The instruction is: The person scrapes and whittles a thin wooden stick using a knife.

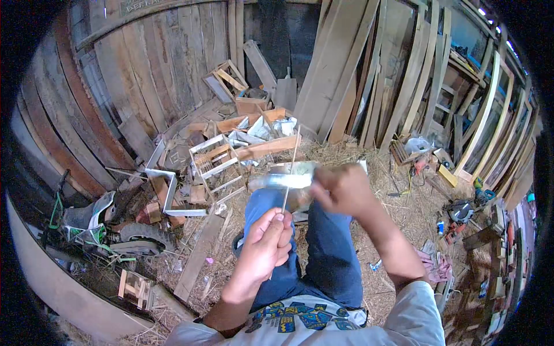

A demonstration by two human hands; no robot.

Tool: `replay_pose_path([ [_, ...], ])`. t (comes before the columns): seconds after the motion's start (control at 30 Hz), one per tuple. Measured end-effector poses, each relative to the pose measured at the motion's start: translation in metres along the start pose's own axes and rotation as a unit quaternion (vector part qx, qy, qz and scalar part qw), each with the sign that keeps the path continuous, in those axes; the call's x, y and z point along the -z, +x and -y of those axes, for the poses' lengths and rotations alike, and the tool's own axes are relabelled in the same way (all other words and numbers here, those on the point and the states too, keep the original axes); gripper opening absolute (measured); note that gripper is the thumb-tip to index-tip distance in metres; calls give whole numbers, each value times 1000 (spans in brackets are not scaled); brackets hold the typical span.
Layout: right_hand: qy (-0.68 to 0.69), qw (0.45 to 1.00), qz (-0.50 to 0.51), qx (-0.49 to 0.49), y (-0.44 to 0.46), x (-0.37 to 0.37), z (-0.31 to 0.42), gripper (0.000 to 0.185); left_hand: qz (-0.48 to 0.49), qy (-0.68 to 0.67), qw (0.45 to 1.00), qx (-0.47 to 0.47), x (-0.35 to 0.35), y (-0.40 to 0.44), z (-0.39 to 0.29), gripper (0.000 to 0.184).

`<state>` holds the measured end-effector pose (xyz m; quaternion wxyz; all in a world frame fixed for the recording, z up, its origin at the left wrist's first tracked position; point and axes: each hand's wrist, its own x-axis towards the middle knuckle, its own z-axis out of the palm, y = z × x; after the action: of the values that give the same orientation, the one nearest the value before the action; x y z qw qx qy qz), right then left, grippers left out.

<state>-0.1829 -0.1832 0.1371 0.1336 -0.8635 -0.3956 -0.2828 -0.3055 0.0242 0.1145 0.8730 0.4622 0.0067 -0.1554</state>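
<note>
Stick [294, 150]: near upright above the legs [332, 254], clasped in left hand [268, 242]. Blade [301, 181]: blurred, across the stick, gripped by right hand [345, 187]. Wall board [140, 7]: lettering beginning "BE", remainder unclear.

Room over straw floor [421, 225] at right; scrap-wood pile [266, 149] blocks ahead.

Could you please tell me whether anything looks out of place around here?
Yes: the wooden scraps ahead lie in a jumbled heap, tilted every way rather than stacked, and a pink cloth lies crumpled on the littered floor to the right.
</note>
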Motion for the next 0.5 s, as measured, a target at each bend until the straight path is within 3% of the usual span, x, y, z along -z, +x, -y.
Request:
replay_pose_path([
  [0.03, 30, 997, -22, -70, 2, -3, -14, 34, 0, 1, 1000, 2, 0, -5, 2, 21],
  [0.13, 14, 992, -6, -126, 8, 15, -41, 34, 4, 23, 1000, 15, -3, -8, 5, 21],
  [0.2, 34, 995, -19, -91, 5, 16, -28, 34, 17, 2, 999, 32, 0, -4, 5, 21],
  [0.27, 39, 998, 52, 0, 3, 17, 1, 40, 37, -26, 998, 47, -2, -3, -1, 20],
  [0.5, 58, 996, 58, 43, 8, 23, 29, 41, 86, -98, 989, 73, 6, -3, -16, 17],
])
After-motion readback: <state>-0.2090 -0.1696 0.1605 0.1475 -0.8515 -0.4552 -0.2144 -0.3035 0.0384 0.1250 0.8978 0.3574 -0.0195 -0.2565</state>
